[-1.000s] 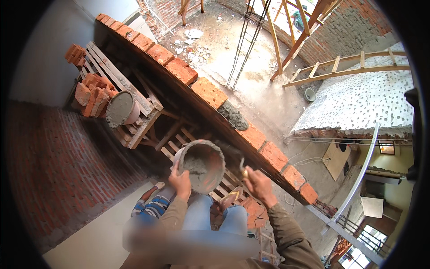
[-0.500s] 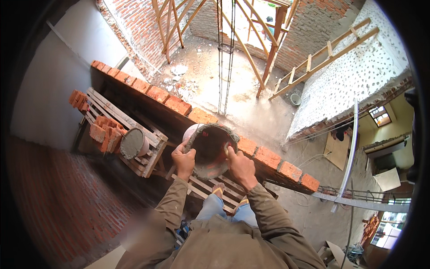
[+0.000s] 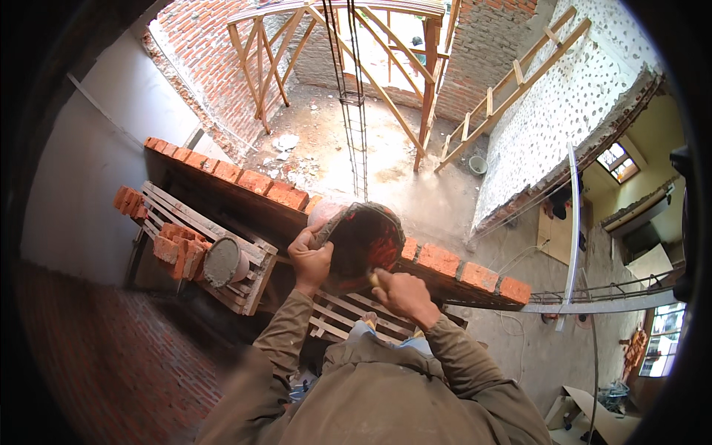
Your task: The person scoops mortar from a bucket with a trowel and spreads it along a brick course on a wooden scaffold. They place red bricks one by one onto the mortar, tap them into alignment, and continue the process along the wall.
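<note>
Mortar-smeared bucket (image 3: pixel 362 241) in our grip, we hold it tilted before the brick wall (image 3: pixel 437 259); whether they touch we cannot tell. Our left hand (image 3: pixel 310 261) closes on its left rim; our right hand (image 3: pixel 406 297) wraps a yellowish trowel handle (image 3: pixel 376 279) at its lower right, blade hidden. Left of our grip, a mortar-filled bucket (image 3: pixel 222 262) stands beside stacked bricks (image 3: pixel 180 251) on a slatted wooden platform (image 3: pixel 261 283).

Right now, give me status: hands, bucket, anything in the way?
Left hand gripping bucket at rim. Right hand on tool handle, by bucket mouth. Mouth faces camera. Bucket hides part of brick wall.
</note>
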### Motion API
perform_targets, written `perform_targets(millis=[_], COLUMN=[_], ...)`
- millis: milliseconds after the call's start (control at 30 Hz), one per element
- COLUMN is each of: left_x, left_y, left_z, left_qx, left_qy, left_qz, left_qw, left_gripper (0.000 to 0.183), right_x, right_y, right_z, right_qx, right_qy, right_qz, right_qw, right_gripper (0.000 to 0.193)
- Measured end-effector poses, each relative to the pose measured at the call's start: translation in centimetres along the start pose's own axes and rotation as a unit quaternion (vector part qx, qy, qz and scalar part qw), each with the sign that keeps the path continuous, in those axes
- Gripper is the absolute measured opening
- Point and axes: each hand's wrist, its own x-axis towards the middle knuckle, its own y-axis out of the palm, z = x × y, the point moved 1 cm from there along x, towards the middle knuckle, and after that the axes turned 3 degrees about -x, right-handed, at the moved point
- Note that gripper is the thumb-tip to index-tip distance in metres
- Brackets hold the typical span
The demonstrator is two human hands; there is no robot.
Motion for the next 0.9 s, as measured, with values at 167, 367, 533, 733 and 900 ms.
perform_targets(millis=[167, 367, 533, 733, 900], left_x=[-2.4, -5.0, -7.0, -9.4, -10.5], left_y=[3.1, 4.6, 6.7, 11.1, 13.5], left_z=[-2.5, -4.5, -4.9, -5.6, -5.6], left_qx=[0.002, -0.094, -0.077, -0.060, -0.022], left_qy=[0.027, -0.007, -0.032, 0.017, 0.021], left_qz=[0.015, 0.003, -0.022, -0.063, -0.056], left_qw=[1.000, 0.995, 0.996, 0.996, 0.998], left_gripper=[0.018, 0.005, 0.022, 0.004, 0.010], right_x=[-0.3, -3.8, -7.1, -10.8, -9.4], right_y=[-1.4, -0.2, -2.7, -7.6, -6.0], right_z=[-3.2, -6.9, -7.2, -10.0, -13.5], right_qx=[0.004, 0.545, 0.252, -0.083, -0.033], right_qy=[0.066, 0.088, -0.027, -0.016, 0.024], right_qz=[-0.046, 0.199, 0.036, -0.104, -0.055], right_qw=[0.997, 0.809, 0.967, 0.991, 0.998], right_gripper=[0.036, 0.022, 0.021, 0.045, 0.026])
